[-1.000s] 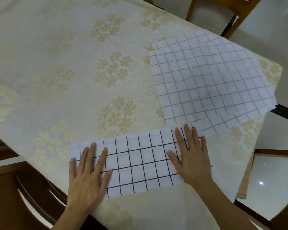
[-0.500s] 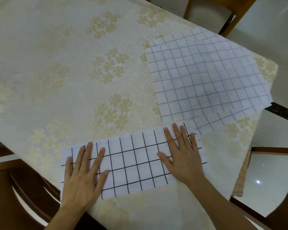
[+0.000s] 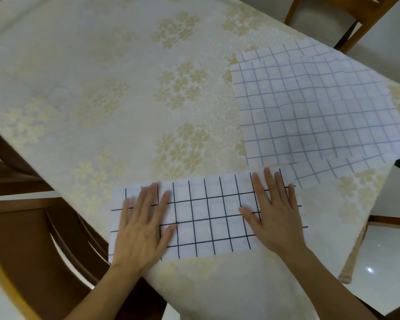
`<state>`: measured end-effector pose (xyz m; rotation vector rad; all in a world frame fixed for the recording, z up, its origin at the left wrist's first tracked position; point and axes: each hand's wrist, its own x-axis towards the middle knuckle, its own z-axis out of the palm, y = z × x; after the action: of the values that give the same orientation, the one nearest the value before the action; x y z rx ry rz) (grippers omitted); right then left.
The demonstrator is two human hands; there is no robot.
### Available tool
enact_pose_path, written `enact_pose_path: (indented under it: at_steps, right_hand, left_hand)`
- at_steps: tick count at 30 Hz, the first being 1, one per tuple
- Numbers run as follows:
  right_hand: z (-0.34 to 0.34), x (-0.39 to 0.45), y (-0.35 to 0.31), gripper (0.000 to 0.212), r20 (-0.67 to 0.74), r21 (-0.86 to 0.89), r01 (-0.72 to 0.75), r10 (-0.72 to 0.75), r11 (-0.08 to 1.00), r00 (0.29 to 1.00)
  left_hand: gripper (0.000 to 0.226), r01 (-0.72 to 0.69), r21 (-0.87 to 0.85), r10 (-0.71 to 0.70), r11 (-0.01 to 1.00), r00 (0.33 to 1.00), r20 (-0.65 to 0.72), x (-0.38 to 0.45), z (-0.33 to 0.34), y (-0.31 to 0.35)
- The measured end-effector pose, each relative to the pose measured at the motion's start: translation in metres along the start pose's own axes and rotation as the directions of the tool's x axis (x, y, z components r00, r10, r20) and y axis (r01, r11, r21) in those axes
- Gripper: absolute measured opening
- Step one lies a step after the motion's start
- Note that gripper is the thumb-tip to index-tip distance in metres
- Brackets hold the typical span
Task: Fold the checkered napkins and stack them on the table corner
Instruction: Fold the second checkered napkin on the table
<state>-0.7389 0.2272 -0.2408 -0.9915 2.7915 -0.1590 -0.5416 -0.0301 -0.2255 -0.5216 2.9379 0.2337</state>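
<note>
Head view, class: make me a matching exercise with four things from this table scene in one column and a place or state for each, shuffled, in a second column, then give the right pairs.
Things
1. left hand
2. right hand
3. folded napkin
4. unfolded napkins

Places or states
A. spread out near the far right corner of the tablecloth, faint blue grid lines
B. flat on the napkin's right end, fingers straight
C. long strip with bold dark grid lines at the near table edge
D. flat on the napkin's left end, fingers spread

Pairs: 1-D, 2-B, 3-C, 4-A
</note>
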Motion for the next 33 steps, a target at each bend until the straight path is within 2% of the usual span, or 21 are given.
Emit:
enact_pose_path:
  at_steps: [2, 8, 25, 27, 29, 31, 33]
  right_hand:
    - [0.004, 0.000, -0.004, 0.081, 0.032, -0.022, 0.028, -0.027, 0.999, 0.999]
    - [0.007, -0.002, 0.000, 0.080, 0.016, -0.010, 0.038, -0.038, 0.999, 0.999]
    - [0.005, -0.019, 0.019, 0.080, 0.042, -0.024, -0.011, 0.012, 1.000, 0.999]
    - [0.000, -0.026, 0.021, 0.079, 0.027, 0.004, -0.039, 0.039, 0.999, 0.999]
    - [-0.005, -0.037, 0.023, 0.076, 0.005, 0.018, -0.064, 0.064, 0.998, 0.998]
    - [-0.008, -0.051, 0.025, 0.074, 0.008, 0.021, -0.103, 0.102, 0.995, 0.995]
    - [-0.005, -0.064, 0.029, 0.073, 0.004, 0.031, -0.164, 0.164, 0.986, 0.986]
  left_hand:
    - [0.070, -0.074, -0.013, 0.074, 0.997, 0.997, 0.004, 0.005, 0.007, 0.013]
    - [0.067, -0.002, -0.026, 0.002, 1.000, 1.000, 0.022, -0.004, 0.016, 0.013]
    - [0.066, 0.018, -0.033, -0.017, 0.999, 0.999, 0.035, -0.018, 0.009, 0.012]
    - [0.065, -0.038, -0.026, 0.038, 0.999, 0.999, 0.013, -0.013, -0.003, 0.021]
    - [0.062, -0.177, -0.014, 0.177, 0.984, 0.984, -0.007, 0.001, -0.016, 0.037]
    - [0.059, -0.378, 0.000, 0.378, 0.926, 0.926, 0.004, 0.024, -0.023, 0.057]
    - [0.057, -0.558, 0.023, 0.557, 0.830, 0.830, 0.023, 0.052, -0.022, 0.081]
